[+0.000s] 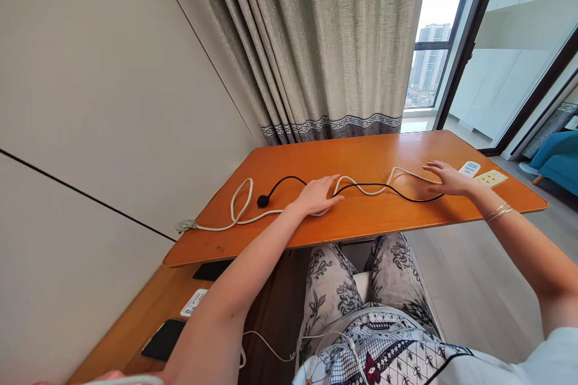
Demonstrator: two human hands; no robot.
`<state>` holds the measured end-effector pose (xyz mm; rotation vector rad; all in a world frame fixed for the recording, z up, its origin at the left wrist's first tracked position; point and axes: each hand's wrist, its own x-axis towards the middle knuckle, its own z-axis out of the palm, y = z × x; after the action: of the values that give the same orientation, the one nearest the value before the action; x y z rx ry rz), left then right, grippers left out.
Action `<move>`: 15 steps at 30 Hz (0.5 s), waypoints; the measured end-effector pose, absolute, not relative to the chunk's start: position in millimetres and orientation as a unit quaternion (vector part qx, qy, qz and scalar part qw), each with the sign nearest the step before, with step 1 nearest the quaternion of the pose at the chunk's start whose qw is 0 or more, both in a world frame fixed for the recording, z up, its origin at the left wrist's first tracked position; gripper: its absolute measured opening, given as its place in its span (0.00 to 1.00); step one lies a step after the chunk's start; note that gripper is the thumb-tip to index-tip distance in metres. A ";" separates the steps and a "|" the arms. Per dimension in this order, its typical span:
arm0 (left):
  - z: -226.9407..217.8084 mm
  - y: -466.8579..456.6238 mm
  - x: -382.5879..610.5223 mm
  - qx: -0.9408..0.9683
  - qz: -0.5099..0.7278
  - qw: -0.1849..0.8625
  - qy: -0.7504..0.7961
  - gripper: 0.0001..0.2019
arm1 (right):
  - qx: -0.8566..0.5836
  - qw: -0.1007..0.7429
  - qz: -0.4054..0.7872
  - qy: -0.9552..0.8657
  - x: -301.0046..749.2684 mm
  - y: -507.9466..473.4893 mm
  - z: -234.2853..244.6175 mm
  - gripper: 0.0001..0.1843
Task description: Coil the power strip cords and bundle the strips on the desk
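Note:
My left hand (318, 195) lies with fingers stretched out over a white cord and a black cord near the middle of the orange wooden table. The white cord (215, 229) loops left to a pale plug (186, 226) at the table's left edge. From my left hand the black cord (291, 178) curves to a black plug (263, 201). The two cords cross between my hands. My right hand (448, 179), fingers spread, rests over their right ends, beside a white power strip (469, 169) and a cream power strip (492, 178). My hands hide parts of both cords.
The table (361, 153) stands against a pale wall panel (112, 90), with a curtain (343, 42) behind. Below its left end a wooden ledge (121, 313) bears dark flat objects (163, 340). A blue chair (557, 159) stands far right. A thin white cable (271, 349) crosses near my lap.

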<state>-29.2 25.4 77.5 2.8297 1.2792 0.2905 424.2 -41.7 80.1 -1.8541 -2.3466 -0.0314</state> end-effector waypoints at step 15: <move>77.5 28.5 -19.9 0.806 0.205 0.339 0.439 0.06 | -0.530 0.198 0.189 -0.803 210.2 18.9 49.4 0.53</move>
<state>-19.9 28.5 77.5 2.0993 1.1431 0.5337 210.2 18.9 49.4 -1.4822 -2.2462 0.5300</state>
